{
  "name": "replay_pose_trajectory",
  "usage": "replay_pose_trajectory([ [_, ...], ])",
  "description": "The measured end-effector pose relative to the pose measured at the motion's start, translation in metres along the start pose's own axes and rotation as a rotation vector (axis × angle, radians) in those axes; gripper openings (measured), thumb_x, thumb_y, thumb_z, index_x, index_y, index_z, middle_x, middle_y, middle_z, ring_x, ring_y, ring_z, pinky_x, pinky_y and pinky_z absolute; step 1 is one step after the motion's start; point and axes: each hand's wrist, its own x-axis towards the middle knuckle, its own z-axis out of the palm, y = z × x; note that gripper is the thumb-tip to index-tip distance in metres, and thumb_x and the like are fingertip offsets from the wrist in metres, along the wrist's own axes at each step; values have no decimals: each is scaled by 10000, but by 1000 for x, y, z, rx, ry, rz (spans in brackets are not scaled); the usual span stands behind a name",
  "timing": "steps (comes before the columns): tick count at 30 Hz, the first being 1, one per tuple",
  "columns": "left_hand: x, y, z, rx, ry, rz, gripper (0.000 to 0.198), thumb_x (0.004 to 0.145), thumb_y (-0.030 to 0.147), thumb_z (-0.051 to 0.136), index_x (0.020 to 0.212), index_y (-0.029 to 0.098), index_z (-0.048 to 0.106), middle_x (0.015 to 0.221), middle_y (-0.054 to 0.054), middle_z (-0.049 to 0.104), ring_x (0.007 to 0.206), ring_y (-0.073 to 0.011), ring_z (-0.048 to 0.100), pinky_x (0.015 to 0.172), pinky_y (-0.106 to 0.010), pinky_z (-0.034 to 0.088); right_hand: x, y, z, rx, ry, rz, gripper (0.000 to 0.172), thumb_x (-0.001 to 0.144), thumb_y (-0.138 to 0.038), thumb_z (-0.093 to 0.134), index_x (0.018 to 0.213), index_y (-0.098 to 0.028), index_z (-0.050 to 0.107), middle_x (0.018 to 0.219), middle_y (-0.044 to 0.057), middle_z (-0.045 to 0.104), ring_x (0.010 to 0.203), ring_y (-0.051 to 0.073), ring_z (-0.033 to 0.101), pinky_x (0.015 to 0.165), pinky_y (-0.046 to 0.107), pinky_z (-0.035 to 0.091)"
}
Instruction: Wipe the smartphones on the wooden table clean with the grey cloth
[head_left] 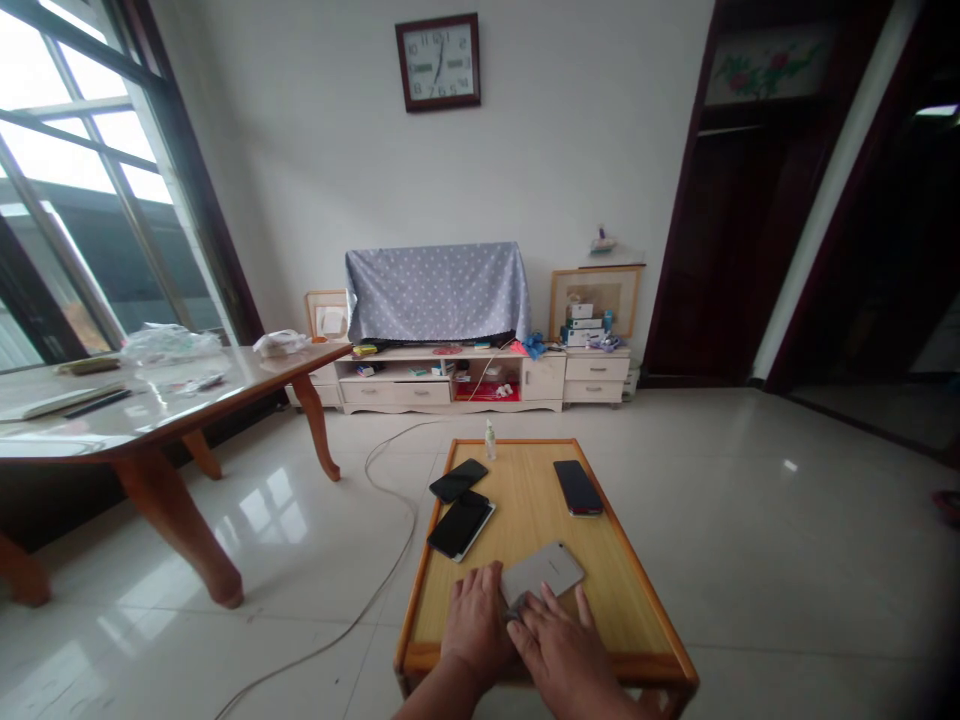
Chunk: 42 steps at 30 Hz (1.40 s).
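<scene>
A silver phone (543, 570) lies back-up on the small wooden table (637, 600), near its front edge. My left hand (474, 622) rests flat beside the phone's near left end, fingers together and touching it. My right hand (559, 645) lies over the phone's near corner with fingers stretched out on it, pressing what looks like a small grey cloth (514, 607). Two black phones (458, 480) (460, 526) lie on the table's left side. A dark phone with a red edge (577, 487) lies at the far right.
A small clear bottle (490, 439) stands at the table's far edge. A white cable (390, 500) runs across the tiled floor to the left. A large wooden dining table (150, 410) stands at left, and a TV cabinet (480, 375) with a covered screen stands against the wall.
</scene>
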Motion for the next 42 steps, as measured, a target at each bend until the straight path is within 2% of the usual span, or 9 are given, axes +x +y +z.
replay_pose_trajectory([
  [3, 0, -1, 1, -30, 22, 10, 656, 795, 415, 501, 1413, 201, 452, 1393, -97, 549, 1277, -284, 434, 1099, -401, 265, 6, -5, -1, -2, -8, 23, 603, 1051, -540, 152, 1312, -314, 646, 1408, 33, 595, 1436, 300, 370, 1192, 617, -26],
  [9, 2, 0, 4, -22, 18, 16, 640, 823, 528, 479, 1402, 258, 506, 1467, -60, 496, 1319, -281, 407, 1142, -415, 227, 31, -18, 7, -11, -20, 49, 628, 1043, -553, 117, 1478, -279, 478, 1514, 54, 473, 1471, 287, 305, 1192, 629, -39],
  [17, 0, 0, 2, -9, -4, -34, 719, 808, 416, 492, 1485, 192, 399, 1465, -98, 494, 1349, -295, 374, 1159, -409, 205, 7, -17, 8, 27, -59, 5, 611, 1036, -575, 115, 1510, -337, 418, 1533, 34, 435, 1474, 300, 295, 1190, 641, -44],
  [23, 1, 0, 3, -58, 22, 0, 684, 795, 505, 521, 1421, 233, 477, 1443, -89, 518, 1321, -295, 411, 1146, -418, 220, 22, -19, 14, 12, -50, 25, 622, 1030, -588, 82, 1533, -349, 359, 1559, 4, 394, 1497, 283, 237, 1180, 663, -45],
  [27, 0, 4, -2, -86, 55, -15, 611, 815, 470, 484, 1377, 230, 499, 1384, -92, 564, 1272, -283, 457, 1106, -415, 258, 39, 1, 18, -49, -40, 81, 620, 1034, -571, 84, 1517, -337, 396, 1570, -3, 379, 1510, 268, 197, 1174, 662, -61],
  [31, -2, 7, -9, -90, 69, -1, 669, 705, 424, 579, 1335, 211, 508, 1297, -100, 600, 1217, -288, 484, 1069, -387, 289, 50, 33, 10, -135, 0, 279, 603, 1031, -573, 119, 1508, -342, 408, 1603, 0, 320, 1522, 283, 135, 1153, 705, 7],
  [33, -2, 7, -10, -79, 58, 5, 684, 681, 411, 594, 1330, 211, 509, 1294, -99, 598, 1221, -293, 478, 1068, -385, 287, 50, 37, 8, -158, 15, 329, 606, 1027, -583, 125, 1512, -345, 400, 1606, 6, 318, 1523, 291, 126, 1147, 713, 16],
  [39, -1, 7, -4, -94, 73, -10, 544, 819, 432, 494, 1332, 250, 513, 1343, -81, 585, 1244, -276, 477, 1074, -390, 277, 38, 1, 24, -59, -32, 81, 616, 1033, -563, 92, 1510, -342, 415, 1570, 19, 388, 1500, 270, 229, 1175, 627, -105],
  [42, -1, 8, -5, -106, 88, -16, 549, 822, 438, 500, 1336, 248, 507, 1344, -84, 584, 1238, -272, 485, 1072, -385, 283, 44, 2, 20, -42, -43, 84, 611, 1037, -550, 74, 1502, -359, 420, 1567, 7, 392, 1501, 263, 225, 1160, 648, -115],
])
